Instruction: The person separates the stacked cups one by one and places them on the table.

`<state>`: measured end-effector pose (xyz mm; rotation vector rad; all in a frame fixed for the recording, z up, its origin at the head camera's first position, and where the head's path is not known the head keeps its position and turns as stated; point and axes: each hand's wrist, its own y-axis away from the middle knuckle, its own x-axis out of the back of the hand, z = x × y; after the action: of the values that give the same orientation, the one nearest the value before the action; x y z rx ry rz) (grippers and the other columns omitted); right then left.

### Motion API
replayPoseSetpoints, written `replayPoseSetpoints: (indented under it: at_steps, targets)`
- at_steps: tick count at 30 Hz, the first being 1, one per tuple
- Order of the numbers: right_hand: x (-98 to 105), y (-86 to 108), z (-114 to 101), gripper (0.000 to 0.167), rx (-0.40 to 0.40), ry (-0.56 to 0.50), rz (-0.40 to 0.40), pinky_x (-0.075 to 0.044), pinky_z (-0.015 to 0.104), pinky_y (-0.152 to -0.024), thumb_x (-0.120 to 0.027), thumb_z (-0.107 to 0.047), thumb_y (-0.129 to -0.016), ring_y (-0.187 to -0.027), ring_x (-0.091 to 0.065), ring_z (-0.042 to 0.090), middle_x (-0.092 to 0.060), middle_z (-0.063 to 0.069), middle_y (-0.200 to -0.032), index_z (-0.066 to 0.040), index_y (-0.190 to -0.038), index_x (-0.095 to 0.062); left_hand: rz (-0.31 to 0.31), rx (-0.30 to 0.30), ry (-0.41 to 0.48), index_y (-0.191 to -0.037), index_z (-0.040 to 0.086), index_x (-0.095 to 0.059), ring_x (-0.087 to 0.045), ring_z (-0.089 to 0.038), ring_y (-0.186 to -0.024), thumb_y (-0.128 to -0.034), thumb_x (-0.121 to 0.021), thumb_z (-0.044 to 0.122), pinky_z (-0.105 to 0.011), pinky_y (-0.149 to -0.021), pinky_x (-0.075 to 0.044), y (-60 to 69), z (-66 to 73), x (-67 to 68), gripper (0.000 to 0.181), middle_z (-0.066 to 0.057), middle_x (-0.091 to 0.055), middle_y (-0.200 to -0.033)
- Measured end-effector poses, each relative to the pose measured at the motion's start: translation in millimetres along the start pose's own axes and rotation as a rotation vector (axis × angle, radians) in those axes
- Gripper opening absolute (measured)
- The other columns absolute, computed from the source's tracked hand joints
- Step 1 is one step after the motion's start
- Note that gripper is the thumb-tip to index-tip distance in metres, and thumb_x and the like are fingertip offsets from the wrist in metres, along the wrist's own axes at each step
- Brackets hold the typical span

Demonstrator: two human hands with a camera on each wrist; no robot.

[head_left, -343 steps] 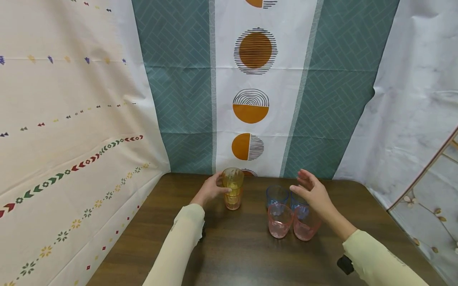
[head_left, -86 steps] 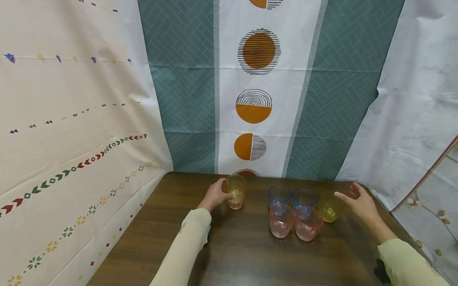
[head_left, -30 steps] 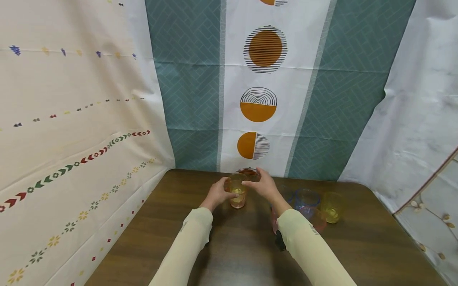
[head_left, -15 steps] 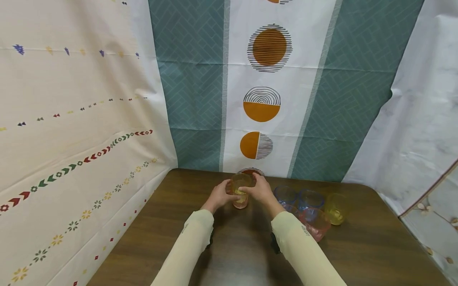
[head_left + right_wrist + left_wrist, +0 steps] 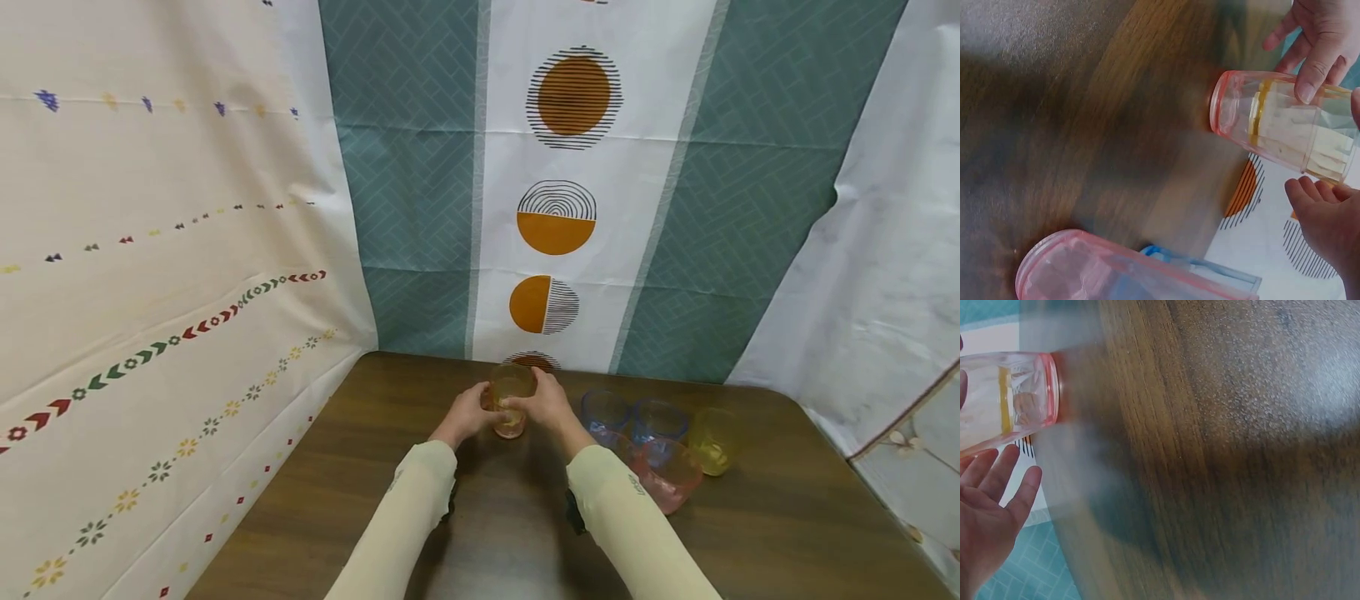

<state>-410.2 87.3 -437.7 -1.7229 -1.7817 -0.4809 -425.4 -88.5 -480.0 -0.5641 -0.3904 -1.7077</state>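
Observation:
A nested stack of clear tumblers stands upright near the table's back edge, in front of the patterned cloth. Its lowest one, a pink tumbler (image 5: 1229, 103), rests on the table, and a yellow tumbler (image 5: 1329, 145) sits inside it. My left hand (image 5: 467, 414) grips the stack from the left, its thumb across the front. Around the upper part, my right hand (image 5: 551, 404) has its thumb in front and fingers on the far side, at the yellow tumbler. How many tumblers are nested cannot be told. In the left wrist view the stack's top is cut off.
Right of the hands stand two blue tumblers (image 5: 660, 421), with two pink tumblers (image 5: 670, 479) before them, one partly behind my right sleeve. A single yellow tumbler (image 5: 714, 437) stands beside them. Cloths hang behind and on both sides of the wooden table (image 5: 502, 533).
The stack was taller at first; a yellow tumbler from it now stands at the far right. My right hand let go there, returned left and closed round the stack's top. My left hand stayed.

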Motion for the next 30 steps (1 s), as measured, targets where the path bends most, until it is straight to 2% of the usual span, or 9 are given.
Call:
replayPoseSetpoints:
  at_steps: [8, 17, 22, 26, 30]
  targets:
    - [-2, -0.6, 3, 0.090, -0.028, -0.046, 0.006, -0.034, 0.055, -0.110, -0.083, -0.025, -0.083, -0.133, -0.042, 0.044, -0.041, 0.028, -0.148, 0.006, -0.150, -0.032, 0.006, -0.002, 0.010, -0.148, 0.001, -0.041, -0.053, -0.033, -0.126, -0.0860, -0.079, 0.031, -0.049, -0.103, -0.044, 0.4, 2.0, -1.9, 0.079, -0.017, -0.053, -0.140]
    - [0, 2.7, 2, 0.084, -0.073, -0.069, 0.007, -0.040, 0.053, -0.107, -0.081, -0.028, -0.084, -0.130, -0.047, 0.041, -0.047, 0.025, -0.145, 0.002, -0.149, -0.038, 0.006, 0.025, -0.009, -0.148, 0.003, -0.042, -0.051, -0.033, -0.127, -0.0858, -0.080, 0.028, -0.052, -0.104, -0.043, 0.3, 0.8, -2.4, 0.077, -0.017, -0.051, -0.143]
    - [3, 4.1, -2, 0.081, -0.098, -0.079, 0.018, -0.042, 0.055, -0.104, -0.079, -0.031, -0.086, -0.129, -0.047, 0.043, -0.048, 0.025, -0.144, 0.002, -0.147, -0.040, 0.015, 0.001, -0.036, -0.147, 0.004, -0.044, -0.052, -0.033, -0.127, -0.0863, -0.080, 0.023, -0.051, -0.104, -0.043, -0.1, -1.3, -2.4, 0.072, -0.016, -0.053, -0.141]
    - [5, 4.4, -5, 0.082, -0.088, -0.089, 0.032, -0.041, 0.054, -0.106, -0.079, -0.033, -0.086, -0.132, -0.045, 0.041, -0.047, 0.024, -0.145, 0.000, -0.148, -0.039, 0.020, 0.004, -0.043, -0.147, 0.005, -0.044, -0.053, -0.032, -0.125, -0.0862, -0.080, 0.024, -0.050, -0.103, -0.044, 0.8, -1.0, -3.0, 0.073, -0.015, -0.053, -0.141]
    - [8, 5.5, -9, 0.083, -0.064, -0.162, 0.060, -0.039, 0.054, -0.107, -0.080, -0.033, -0.085, -0.135, -0.043, 0.040, -0.045, 0.022, -0.148, -0.003, -0.149, -0.038, 0.027, -0.008, -0.045, -0.145, 0.003, -0.045, -0.055, -0.033, -0.123, -0.0852, -0.081, 0.023, -0.050, -0.102, -0.046, 2.3, 1.0, -3.3, 0.072, -0.017, -0.055, -0.138]
